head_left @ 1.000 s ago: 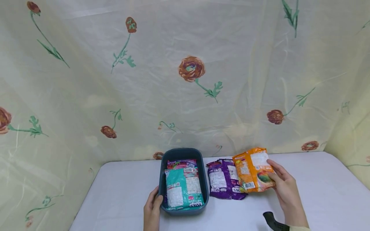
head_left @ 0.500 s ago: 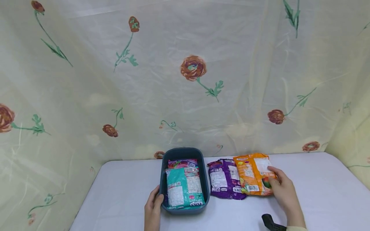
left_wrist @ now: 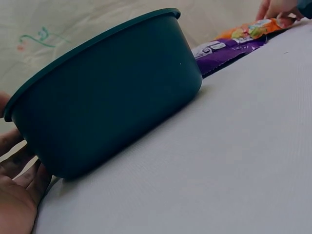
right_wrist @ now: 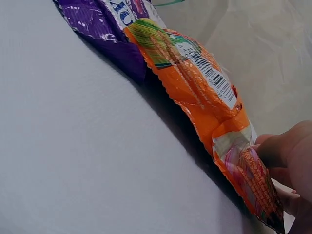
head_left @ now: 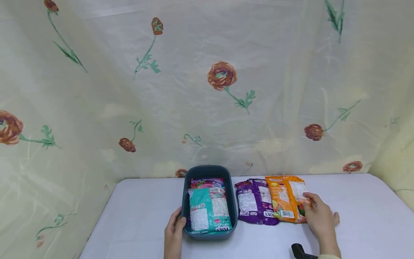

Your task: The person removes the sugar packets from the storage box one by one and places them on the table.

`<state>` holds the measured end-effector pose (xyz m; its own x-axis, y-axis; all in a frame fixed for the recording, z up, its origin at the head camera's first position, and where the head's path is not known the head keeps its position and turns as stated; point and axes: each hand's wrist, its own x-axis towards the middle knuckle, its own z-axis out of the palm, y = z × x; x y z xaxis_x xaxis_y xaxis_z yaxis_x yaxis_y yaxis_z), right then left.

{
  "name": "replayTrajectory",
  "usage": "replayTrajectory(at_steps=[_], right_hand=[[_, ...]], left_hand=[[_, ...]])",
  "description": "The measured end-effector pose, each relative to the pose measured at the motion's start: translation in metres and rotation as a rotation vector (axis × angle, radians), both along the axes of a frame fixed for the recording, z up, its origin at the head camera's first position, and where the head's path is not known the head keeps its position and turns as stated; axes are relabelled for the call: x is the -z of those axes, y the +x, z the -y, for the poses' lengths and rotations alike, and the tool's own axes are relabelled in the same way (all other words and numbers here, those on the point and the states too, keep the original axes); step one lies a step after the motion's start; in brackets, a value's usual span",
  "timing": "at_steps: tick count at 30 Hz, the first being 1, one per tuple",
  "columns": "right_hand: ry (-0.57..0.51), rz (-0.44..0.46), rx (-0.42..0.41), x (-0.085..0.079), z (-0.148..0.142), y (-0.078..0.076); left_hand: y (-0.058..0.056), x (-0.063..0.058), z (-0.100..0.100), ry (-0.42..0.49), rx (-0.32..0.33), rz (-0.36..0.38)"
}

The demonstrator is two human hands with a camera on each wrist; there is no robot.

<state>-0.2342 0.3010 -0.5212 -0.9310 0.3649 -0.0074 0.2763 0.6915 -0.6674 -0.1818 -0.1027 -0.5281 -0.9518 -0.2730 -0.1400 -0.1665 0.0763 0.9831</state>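
Right hand (head_left: 319,216) pinches orange plastic packet (head_left: 288,197), lower right; I see left hand (head_left: 174,230) loosely touching oblong dark-blue plastic tub (head_left: 211,237).

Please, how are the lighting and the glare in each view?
Head view: soft light, with pale sheen on the flowered curtain; left wrist view: dim, the container very dark; right wrist view: small glints on the purple packet, dark shadow under the orange packet.

I could pass over the open table (head_left: 139,216) left of the tub (left_wrist: 107,92), past the left hand (head_left: 174,228) against its wall, or in front of it. Behind it the curtain (head_left: 181,108) stops me; right of it the purple bag (head_left: 253,201), the orange bag (head_left: 284,198) and the right hand (head_left: 318,216) block me.
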Motion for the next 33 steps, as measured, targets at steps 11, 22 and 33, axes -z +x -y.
replayTrajectory(at_steps=[11, 22, 33], right_hand=[[-0.096, 0.007, 0.018, -0.016, 0.007, -0.001], [-0.215, -0.211, -0.054, 0.003, 0.02, -0.023], [-0.443, -0.24, -0.042, -0.051, 0.062, -0.003]], left_hand=[[-0.002, -0.001, -0.002, -0.002, 0.004, 0.02], [-0.003, 0.0, -0.001, 0.008, 0.005, 0.016], [0.0, 0.0, 0.0, 0.007, 0.005, 0.009]])
